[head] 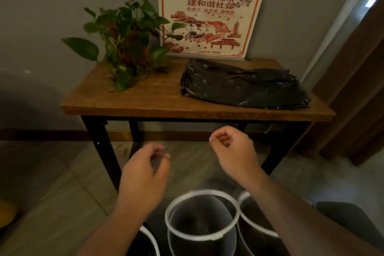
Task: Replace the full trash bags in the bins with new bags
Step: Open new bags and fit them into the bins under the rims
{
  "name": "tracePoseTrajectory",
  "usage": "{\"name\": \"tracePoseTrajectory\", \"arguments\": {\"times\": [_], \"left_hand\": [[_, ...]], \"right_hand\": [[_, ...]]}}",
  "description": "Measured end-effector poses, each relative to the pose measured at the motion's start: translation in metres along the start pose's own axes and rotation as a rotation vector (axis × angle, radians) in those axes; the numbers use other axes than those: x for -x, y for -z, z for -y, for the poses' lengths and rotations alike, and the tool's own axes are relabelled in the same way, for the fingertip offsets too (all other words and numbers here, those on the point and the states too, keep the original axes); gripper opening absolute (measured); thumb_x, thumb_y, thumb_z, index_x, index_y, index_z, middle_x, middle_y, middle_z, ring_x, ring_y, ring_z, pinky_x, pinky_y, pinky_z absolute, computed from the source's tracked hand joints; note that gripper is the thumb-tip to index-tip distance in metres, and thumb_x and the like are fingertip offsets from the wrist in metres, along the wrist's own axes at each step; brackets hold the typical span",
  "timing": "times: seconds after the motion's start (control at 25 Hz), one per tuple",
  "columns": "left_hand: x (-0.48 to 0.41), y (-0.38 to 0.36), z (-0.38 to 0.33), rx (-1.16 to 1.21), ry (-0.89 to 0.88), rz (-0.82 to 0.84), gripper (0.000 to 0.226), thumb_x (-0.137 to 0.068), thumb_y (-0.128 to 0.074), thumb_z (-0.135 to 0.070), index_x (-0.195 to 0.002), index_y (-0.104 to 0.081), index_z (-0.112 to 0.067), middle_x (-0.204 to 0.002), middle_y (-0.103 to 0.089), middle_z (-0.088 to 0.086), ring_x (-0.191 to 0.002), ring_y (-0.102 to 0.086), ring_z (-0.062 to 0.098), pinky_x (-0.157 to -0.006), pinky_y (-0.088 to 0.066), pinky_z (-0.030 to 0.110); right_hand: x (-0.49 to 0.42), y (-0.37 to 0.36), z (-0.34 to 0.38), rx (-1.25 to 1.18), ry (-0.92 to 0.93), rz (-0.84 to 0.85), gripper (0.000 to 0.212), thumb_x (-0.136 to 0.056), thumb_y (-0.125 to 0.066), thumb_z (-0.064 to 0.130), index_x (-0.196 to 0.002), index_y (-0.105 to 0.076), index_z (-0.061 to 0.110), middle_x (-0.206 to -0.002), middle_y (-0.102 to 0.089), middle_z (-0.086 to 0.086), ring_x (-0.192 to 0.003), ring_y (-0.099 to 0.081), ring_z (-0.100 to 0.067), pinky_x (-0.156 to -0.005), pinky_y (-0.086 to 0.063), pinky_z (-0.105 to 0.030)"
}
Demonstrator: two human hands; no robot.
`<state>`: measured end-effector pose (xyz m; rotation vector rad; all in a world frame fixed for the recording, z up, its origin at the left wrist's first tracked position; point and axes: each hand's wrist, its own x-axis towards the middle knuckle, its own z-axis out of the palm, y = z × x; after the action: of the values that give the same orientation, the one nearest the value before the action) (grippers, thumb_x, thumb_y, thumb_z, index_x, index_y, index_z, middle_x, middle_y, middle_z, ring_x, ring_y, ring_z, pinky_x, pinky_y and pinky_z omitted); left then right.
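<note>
A folded stack of black trash bags point(243, 85) lies on the right half of a wooden table point(145, 100). Three white-rimmed bins stand on the floor below me: a middle bin point(199, 216) with a bare inside, a right bin point(244, 212) partly behind my right forearm, and a left bin point(152, 239) cut off by the frame. My left hand point(143, 172) hovers above the bins, fingers relaxed, thumb and forefinger apart, holding nothing. My right hand point(234, 151) is raised just under the table's front edge with its fingers curled in and nothing visible in them.
A leafy potted plant point(124, 43) stands on the table's left half and a red-and-white poster point(209, 16) leans on the grey wall behind. The table has black metal legs point(104, 151). A brown door point(357, 93) is at the right.
</note>
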<state>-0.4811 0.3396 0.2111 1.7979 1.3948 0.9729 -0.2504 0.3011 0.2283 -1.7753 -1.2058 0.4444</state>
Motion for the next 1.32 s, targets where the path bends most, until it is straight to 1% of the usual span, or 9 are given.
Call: {"name": "tracePoseTrajectory", "arguments": {"times": [0.16, 0.32, 0.4, 0.48, 0.84, 1.0, 1.08, 1.16, 1.32], "left_hand": [[-0.075, -0.017, -0.066, -0.168, -0.052, 0.088, 0.031, -0.099, -0.067, -0.038, -0.13, -0.064, -0.036, -0.118, -0.062, -0.018, -0.098, -0.061, 0.0, -0.088, -0.055, 0.027], [-0.146, -0.045, -0.1, -0.422, -0.187, 0.203, 0.039, -0.101, -0.065, -0.029, -0.139, -0.063, -0.032, -0.143, -0.058, -0.004, -0.122, -0.056, 0.012, -0.102, -0.049, 0.033], [-0.165, -0.058, -0.106, -0.471, -0.142, 0.269, 0.052, -0.101, -0.065, -0.028, -0.15, -0.053, -0.035, -0.155, -0.044, 0.001, -0.137, -0.047, 0.021, -0.113, -0.044, 0.041], [-0.175, -0.07, -0.107, -0.369, -0.013, 0.298, 0.065, -0.099, -0.068, -0.03, -0.156, -0.04, -0.044, -0.152, -0.033, 0.005, -0.127, -0.044, 0.016, -0.113, -0.043, 0.042], [-0.191, -0.092, -0.098, -0.202, 0.103, 0.139, 0.015, -0.103, -0.064, -0.035, -0.114, -0.074, -0.038, -0.125, -0.058, 0.003, -0.102, -0.051, 0.013, -0.091, -0.045, 0.032], [-0.179, -0.081, -0.123, 0.129, 0.203, 0.068, 0.031, -0.103, -0.061, -0.042, -0.134, -0.056, -0.038, -0.113, -0.065, -0.003, -0.102, -0.068, 0.02, -0.088, -0.06, 0.047], [-0.153, -0.077, -0.147, 0.468, 0.464, -0.038, 0.063, -0.09, -0.066, -0.065, -0.141, -0.044, -0.038, -0.118, -0.066, -0.005, -0.107, -0.07, 0.019, -0.09, -0.06, 0.045], [-0.128, -0.075, -0.162, 0.709, 0.658, 0.046, 0.08, -0.073, -0.069, -0.08, -0.138, -0.05, -0.037, -0.122, -0.071, -0.003, -0.11, -0.072, 0.021, -0.093, -0.059, 0.048], [-0.102, -0.06, -0.162, 0.975, 0.718, 0.233, 0.046, -0.092, -0.072, -0.05, -0.135, -0.066, -0.033, -0.122, -0.078, 0.001, -0.112, -0.075, 0.023, -0.099, -0.057, 0.051]], "right_hand": [[-0.075, 0.035, 0.018, 0.216, -0.012, -0.041, 0.014, -0.093, -0.077, 0.035, -0.104, -0.069, 0.034, -0.092, -0.066, 0.015, -0.084, -0.065, -0.002, -0.074, -0.053, -0.018], [-0.146, 0.063, 0.022, 0.631, -0.039, 0.06, 0.05, -0.093, -0.071, 0.052, -0.137, -0.066, 0.029, -0.128, -0.063, 0.002, -0.122, -0.057, -0.021, -0.101, -0.052, -0.04], [-0.162, 0.074, 0.016, 0.818, -0.018, 0.168, 0.054, -0.093, -0.066, 0.06, -0.141, -0.063, 0.034, -0.135, -0.06, -0.001, -0.126, -0.053, -0.026, -0.103, -0.049, -0.044], [-0.167, 0.075, 0.011, 0.888, 0.002, 0.26, 0.052, -0.095, -0.062, 0.063, -0.141, -0.063, 0.038, -0.135, -0.059, -0.001, -0.125, -0.052, -0.026, -0.102, -0.047, -0.044], [-0.158, 0.063, 0.001, 0.844, 0.184, 0.173, 0.029, -0.109, -0.047, 0.034, -0.116, -0.074, 0.026, -0.115, -0.068, 0.002, -0.109, -0.058, -0.019, -0.094, -0.048, -0.039], [-0.154, 0.068, 0.018, 0.78, 0.259, 0.012, 0.024, -0.108, -0.051, 0.027, -0.105, -0.073, 0.017, -0.104, -0.072, -0.002, -0.102, -0.063, -0.023, -0.089, -0.047, -0.042], [-0.14, 0.071, 0.032, 0.702, 0.339, -0.119, 0.019, -0.105, -0.057, 0.024, -0.097, -0.073, 0.016, -0.094, -0.073, -0.002, -0.092, -0.066, -0.025, -0.082, -0.047, -0.043], [-0.12, 0.072, 0.043, 0.672, 0.419, -0.177, 0.02, -0.103, -0.059, 0.024, -0.093, -0.074, 0.015, -0.088, -0.073, -0.002, -0.083, -0.066, -0.024, -0.075, -0.048, -0.043], [-0.069, 0.058, 0.066, 0.557, 0.492, -0.028, 0.02, -0.104, -0.06, 0.024, -0.092, -0.074, 0.017, -0.084, -0.071, 0.0, -0.076, -0.065, -0.018, -0.071, -0.052, -0.041]]}}
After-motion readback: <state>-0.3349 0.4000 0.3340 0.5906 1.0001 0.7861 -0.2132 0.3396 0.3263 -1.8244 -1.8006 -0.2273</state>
